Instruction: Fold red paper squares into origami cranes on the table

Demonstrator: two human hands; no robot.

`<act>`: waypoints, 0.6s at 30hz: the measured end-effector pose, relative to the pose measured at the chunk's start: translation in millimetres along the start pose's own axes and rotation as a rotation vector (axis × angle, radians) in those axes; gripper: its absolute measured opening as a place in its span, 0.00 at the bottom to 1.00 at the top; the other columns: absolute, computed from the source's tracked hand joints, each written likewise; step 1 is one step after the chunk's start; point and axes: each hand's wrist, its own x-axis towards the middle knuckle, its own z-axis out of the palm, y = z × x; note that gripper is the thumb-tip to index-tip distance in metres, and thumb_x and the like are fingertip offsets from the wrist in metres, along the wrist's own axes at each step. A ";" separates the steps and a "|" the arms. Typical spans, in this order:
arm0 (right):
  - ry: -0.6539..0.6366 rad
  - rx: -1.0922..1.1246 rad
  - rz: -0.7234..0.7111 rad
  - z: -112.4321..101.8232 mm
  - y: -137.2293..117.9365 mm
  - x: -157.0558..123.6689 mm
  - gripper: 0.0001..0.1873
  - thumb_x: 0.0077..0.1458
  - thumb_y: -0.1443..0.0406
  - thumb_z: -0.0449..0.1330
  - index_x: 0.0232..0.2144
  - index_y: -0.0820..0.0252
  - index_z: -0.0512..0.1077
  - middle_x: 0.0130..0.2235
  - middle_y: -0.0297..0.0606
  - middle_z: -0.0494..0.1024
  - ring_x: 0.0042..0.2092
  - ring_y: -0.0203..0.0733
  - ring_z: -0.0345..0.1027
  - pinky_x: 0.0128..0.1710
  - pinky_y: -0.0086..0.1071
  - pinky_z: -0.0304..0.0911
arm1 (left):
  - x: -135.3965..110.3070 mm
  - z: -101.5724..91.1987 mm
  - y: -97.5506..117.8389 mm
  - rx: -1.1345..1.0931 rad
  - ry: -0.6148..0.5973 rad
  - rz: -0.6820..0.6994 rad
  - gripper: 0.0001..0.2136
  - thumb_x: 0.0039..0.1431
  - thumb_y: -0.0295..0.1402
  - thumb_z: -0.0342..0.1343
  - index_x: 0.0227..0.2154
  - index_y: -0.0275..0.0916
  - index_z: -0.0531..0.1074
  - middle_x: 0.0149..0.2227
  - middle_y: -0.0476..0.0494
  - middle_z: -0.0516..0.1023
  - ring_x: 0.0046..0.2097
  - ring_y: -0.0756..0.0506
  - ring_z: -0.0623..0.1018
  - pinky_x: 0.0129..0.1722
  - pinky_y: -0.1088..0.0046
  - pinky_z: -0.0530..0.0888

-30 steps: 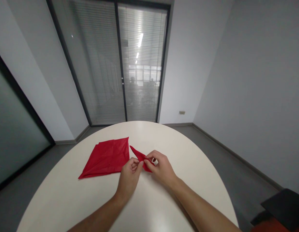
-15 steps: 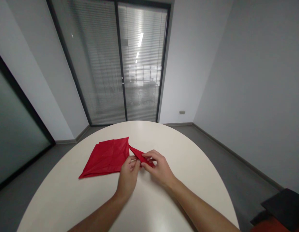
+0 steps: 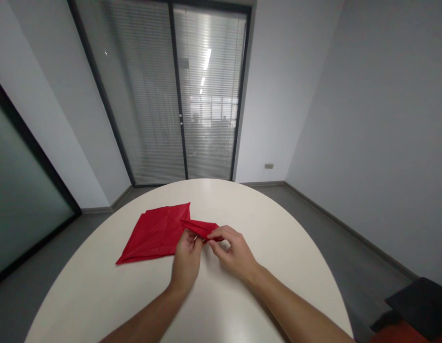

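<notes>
Above the middle of the table, my left hand [image 3: 187, 262] pinches the underside and near edge of a small folded red piece [image 3: 202, 227]. My right hand [image 3: 237, 252] holds its right end between thumb and fingers. The piece is thin and creased; whether it is paper or cloth I cannot tell. Just left of my hands lies a larger flat red sheet [image 3: 153, 233], folded in layers with wrinkles and pointed corners. The left tip of the small piece overlaps the sheet's right edge in view. My left fingertips are partly hidden behind the small piece.
The round cream table [image 3: 278, 228] fills the lower view. A dark chair part [image 3: 423, 302] with something red-orange below it stands at the lower right. Beyond the table are a glass partition with blinds [image 3: 210, 143] and a grey-white wall [image 3: 378, 143].
The small red piece has turned from slanting down to the right to lying nearly level, its left tip lower and further left. My left hand has shifted slightly left; the larger sheet is unmoved.
</notes>
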 end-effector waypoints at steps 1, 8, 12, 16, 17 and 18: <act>-0.004 0.011 0.017 0.1 0.1 0.3 0.08 0.60 0.66 0.60 0.42 0.54 0.77 0.39 0.39 0.80 0.40 0.42 0.72 0.41 0.35 0.66 | 0.0 0.2 -0.2 -0.013 -0.001 -0.001 0.11 0.59 0.36 0.58 0.43 0.38 0.72 0.45 0.40 0.81 0.46 0.42 0.81 0.49 0.63 0.76; 0.009 0.029 0.075 -0.3 3.7 2.1 0.07 0.62 0.66 0.59 0.39 0.56 0.78 0.38 0.38 0.82 0.39 0.42 0.74 0.42 0.35 0.67 | -2.0 -0.5 -2.2 -0.023 0.022 -0.016 0.09 0.59 0.37 0.58 0.39 0.39 0.71 0.42 0.42 0.81 0.45 0.43 0.81 0.46 0.64 0.77; 0.012 0.089 0.091 -2.2 5.1 1.2 0.05 0.59 0.63 0.63 0.37 0.56 0.78 0.39 0.39 0.83 0.40 0.43 0.76 0.43 0.36 0.69 | -1.4 -3.4 -3.3 0.040 0.039 0.025 0.06 0.59 0.34 0.56 0.38 0.39 0.71 0.41 0.43 0.81 0.44 0.43 0.81 0.46 0.64 0.77; -0.001 0.179 0.087 -1.8 3.8 1.1 0.08 0.55 0.59 0.67 0.30 0.56 0.77 0.37 0.39 0.82 0.40 0.43 0.76 0.43 0.37 0.69 | -0.4 -3.9 -2.1 0.093 0.048 0.051 0.06 0.58 0.33 0.56 0.38 0.40 0.70 0.40 0.43 0.81 0.43 0.43 0.80 0.46 0.65 0.76; 0.001 0.208 0.090 -1.4 3.1 1.2 0.09 0.55 0.58 0.68 0.29 0.57 0.76 0.38 0.40 0.82 0.41 0.44 0.76 0.43 0.37 0.69 | -0.1 -3.8 -1.3 0.093 0.050 0.052 0.07 0.58 0.34 0.56 0.38 0.40 0.70 0.40 0.43 0.81 0.43 0.43 0.80 0.46 0.66 0.76; 0.002 0.240 0.103 -1.0 2.3 1.2 0.11 0.54 0.57 0.68 0.28 0.57 0.74 0.39 0.40 0.82 0.42 0.44 0.76 0.44 0.37 0.69 | 0.2 -3.7 -0.6 0.091 0.055 0.052 0.07 0.58 0.35 0.56 0.38 0.40 0.70 0.39 0.43 0.81 0.43 0.43 0.80 0.45 0.66 0.76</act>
